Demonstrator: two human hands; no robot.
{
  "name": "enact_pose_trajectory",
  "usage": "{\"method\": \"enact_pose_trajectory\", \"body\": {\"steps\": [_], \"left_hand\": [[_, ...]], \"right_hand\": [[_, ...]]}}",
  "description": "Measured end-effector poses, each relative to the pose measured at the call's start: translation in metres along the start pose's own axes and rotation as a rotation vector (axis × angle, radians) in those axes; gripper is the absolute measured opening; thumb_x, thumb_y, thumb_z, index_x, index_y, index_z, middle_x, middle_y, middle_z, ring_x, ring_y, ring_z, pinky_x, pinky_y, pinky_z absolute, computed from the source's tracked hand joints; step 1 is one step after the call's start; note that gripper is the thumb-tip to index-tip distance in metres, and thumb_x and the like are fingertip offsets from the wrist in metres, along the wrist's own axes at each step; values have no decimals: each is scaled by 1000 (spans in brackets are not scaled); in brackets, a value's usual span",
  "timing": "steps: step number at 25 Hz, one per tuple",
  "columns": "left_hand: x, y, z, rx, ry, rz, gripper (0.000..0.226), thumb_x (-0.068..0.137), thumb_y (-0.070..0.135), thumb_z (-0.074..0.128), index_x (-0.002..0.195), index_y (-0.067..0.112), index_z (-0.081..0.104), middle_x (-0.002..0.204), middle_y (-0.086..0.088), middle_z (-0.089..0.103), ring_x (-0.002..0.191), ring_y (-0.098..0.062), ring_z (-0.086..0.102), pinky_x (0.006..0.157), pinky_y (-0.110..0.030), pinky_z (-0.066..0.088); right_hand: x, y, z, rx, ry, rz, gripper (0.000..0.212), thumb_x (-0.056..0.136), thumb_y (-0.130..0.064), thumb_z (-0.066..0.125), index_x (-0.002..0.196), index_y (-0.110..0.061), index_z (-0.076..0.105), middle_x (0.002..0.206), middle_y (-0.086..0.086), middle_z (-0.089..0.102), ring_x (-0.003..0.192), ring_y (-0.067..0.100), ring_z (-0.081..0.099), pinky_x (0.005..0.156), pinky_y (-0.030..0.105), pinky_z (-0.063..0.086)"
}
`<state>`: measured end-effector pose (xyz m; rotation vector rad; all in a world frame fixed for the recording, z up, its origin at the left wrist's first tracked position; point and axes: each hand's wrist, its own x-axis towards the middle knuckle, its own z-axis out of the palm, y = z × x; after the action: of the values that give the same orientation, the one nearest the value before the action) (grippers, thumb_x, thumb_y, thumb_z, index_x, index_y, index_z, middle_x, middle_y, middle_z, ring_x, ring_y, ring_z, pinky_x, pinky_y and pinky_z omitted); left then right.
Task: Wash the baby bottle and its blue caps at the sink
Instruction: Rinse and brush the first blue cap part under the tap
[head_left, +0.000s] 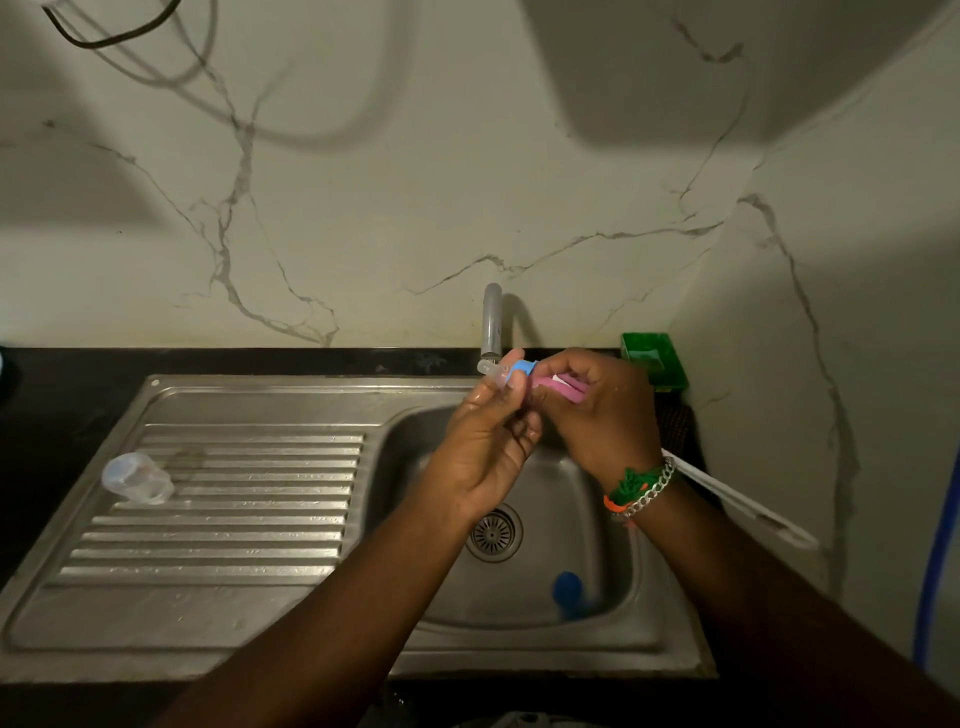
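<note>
Over the sink basin (608, 613), just under the tap (491, 325), my left hand (491, 441) pinches a clear teat with a blue ring (511, 370). My right hand (602, 410) grips a pink and white brush (558, 387) whose end meets the blue ring. A clear cap or bottle part (137, 479) lies on its side on the ribbed drainboard (234, 519) at the left. A blue cap (567, 590) lies in the basin near the front, right of the drain (493, 535).
A green soap dish (655, 361) stands on the dark counter behind the basin at the right. A white long-handled tool (737, 501) lies along the sink's right rim. A blue hose (935, 566) runs down the right wall.
</note>
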<state>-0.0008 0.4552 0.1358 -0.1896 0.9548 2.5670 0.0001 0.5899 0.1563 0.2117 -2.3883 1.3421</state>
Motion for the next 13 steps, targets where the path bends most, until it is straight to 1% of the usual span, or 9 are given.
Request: {"method": "enact_pose_trajectory", "body": {"steps": [2, 4, 5, 6, 8, 9, 10, 12, 13], "left_hand": [[-4, -2, -7, -63, -68, 1, 54, 90, 11, 58, 144, 14, 54, 128, -10, 65, 103, -16, 66, 88, -26, 55], [-7, 0, -9, -83, -138, -7, 55, 96, 13, 56, 150, 16, 49, 141, -8, 59, 112, -17, 64, 99, -34, 49], [-7, 0, -8, -75, -133, -20, 54, 95, 19, 60, 148, 19, 53, 139, -7, 61, 113, -18, 64, 102, -38, 47], [-4, 0, -5, -46, -98, -31, 51, 93, 25, 65, 143, 22, 59, 132, -7, 66, 112, -19, 64, 106, -41, 45], [0, 0, -1, 44, 11, -32, 49, 87, 32, 68, 135, 25, 65, 118, -6, 71, 108, -20, 63, 113, -44, 40], [2, 0, -2, 71, 34, -24, 49, 86, 31, 67, 135, 25, 64, 115, -6, 70, 107, -21, 61, 113, -43, 40], [2, -1, -2, 73, 20, -14, 51, 88, 29, 65, 138, 23, 62, 117, -8, 68, 106, -21, 58, 108, -40, 43], [-2, -1, -5, 46, -84, 2, 53, 96, 25, 57, 148, 18, 52, 129, -12, 61, 107, -22, 54, 96, -34, 46], [-4, 0, -7, 35, -144, 1, 54, 98, 24, 54, 152, 18, 47, 136, -12, 56, 107, -21, 54, 94, -33, 47]], "right_hand": [[0, 1, 0, 95, 8, 79, 9, 74, -26, 79, 79, -33, 74, 77, -11, 75, 73, 6, 72, 69, 41, 61], [1, 0, 1, 148, 19, 120, 10, 71, -25, 80, 77, -31, 75, 76, -12, 75, 73, 5, 72, 70, 40, 61], [2, -2, 1, 129, 23, 111, 8, 69, -27, 79, 76, -30, 76, 75, -12, 75, 73, 5, 72, 70, 40, 61], [2, -3, 0, 64, 22, 58, 8, 69, -28, 77, 76, -31, 77, 75, -13, 75, 73, 6, 71, 69, 39, 60], [0, -3, 2, -143, 25, -108, 8, 72, -25, 77, 78, -30, 76, 76, -12, 73, 74, 11, 67, 66, 39, 57], [0, -1, 4, -174, 47, -139, 9, 73, -22, 79, 79, -27, 76, 77, -11, 73, 75, 12, 67, 66, 39, 57], [0, -1, 4, -103, 64, -88, 11, 74, -17, 81, 79, -26, 77, 77, -10, 74, 75, 11, 69, 67, 38, 58], [2, -1, 6, 164, 79, 108, 16, 73, -11, 84, 79, -25, 77, 77, -9, 77, 74, 8, 74, 70, 34, 62], [2, 0, 8, 262, 83, 179, 17, 72, -9, 84, 79, -24, 78, 78, -7, 77, 75, 9, 75, 72, 35, 63]]}}
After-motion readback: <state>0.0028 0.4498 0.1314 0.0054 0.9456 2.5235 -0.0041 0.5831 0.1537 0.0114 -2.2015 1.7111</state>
